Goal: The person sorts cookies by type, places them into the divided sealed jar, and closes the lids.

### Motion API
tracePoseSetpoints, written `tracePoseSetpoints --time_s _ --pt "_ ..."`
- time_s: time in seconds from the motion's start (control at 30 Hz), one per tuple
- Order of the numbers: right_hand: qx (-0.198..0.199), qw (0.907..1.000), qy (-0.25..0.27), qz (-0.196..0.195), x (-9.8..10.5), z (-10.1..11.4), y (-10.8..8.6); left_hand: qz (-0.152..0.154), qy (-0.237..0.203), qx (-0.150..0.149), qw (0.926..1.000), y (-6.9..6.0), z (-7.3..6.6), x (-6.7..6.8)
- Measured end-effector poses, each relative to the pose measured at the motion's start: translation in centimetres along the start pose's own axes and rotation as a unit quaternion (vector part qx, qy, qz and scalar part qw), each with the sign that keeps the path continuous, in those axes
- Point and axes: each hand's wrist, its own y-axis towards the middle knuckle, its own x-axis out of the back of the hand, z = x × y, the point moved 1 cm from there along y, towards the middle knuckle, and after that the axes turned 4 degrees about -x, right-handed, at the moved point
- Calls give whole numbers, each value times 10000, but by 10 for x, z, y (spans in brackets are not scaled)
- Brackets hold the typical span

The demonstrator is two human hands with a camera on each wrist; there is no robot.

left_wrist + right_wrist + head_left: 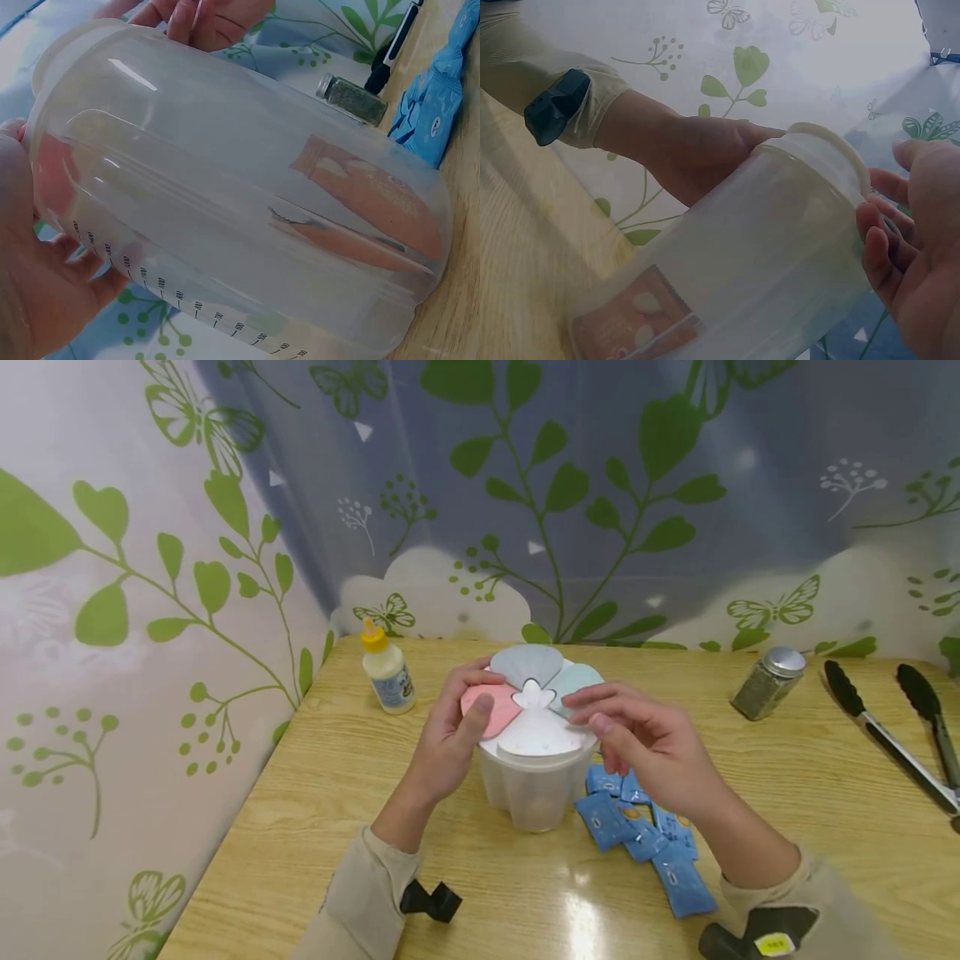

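A translucent plastic storage canister [534, 785] stands on the table. Its top has petal-shaped lids: pink [501, 720], grey [528, 662], pale teal [581, 680] and white [542, 737], around a small white centre knob [534, 695]. My left hand [442, 747] grips the canister's left side near the rim, thumb over the pink lid. At the right edge is my right hand [656, 747], its fingers loosely bent by the teal lid; whether they touch it is unclear. Through the wall, the left wrist view shows orange-brown packets [375, 191] low inside.
Several blue packets [681, 881] lie in a pile right of the canister. A bottle with a yellow cap [388, 677] stands at the back left. Toward the right are a glass jar with a metal lid [768, 685] and black-tipped tongs [892, 747]. Patterned curtains border the table.
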Motion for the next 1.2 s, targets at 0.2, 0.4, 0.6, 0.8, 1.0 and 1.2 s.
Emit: tracePoseSetpoints --time_s 0.2,0.4,0.6,0.8,1.0,1.2 --pt "-631 9965 -393 -373 -7 -2 -4 112 58 343 9993 -1 -1 2" --pt "-1499 9876 -461 -92 -7 -5 -3 347 98 592 9976 -2 -2 2" --pt "-1653 9854 -344 221 -3 -10 -3 602 49 682 9958 -2 -2 4" --pt "-1809 9832 -166 189 -3 -13 -2 736 -15 634 9953 -2 -1 6" --pt "-1878 9821 -78 133 -2 -18 0 784 -68 609 9950 0 -2 7" --pt "-1753 9843 131 154 -3 -19 0 743 -7 574 9956 -2 -1 9"
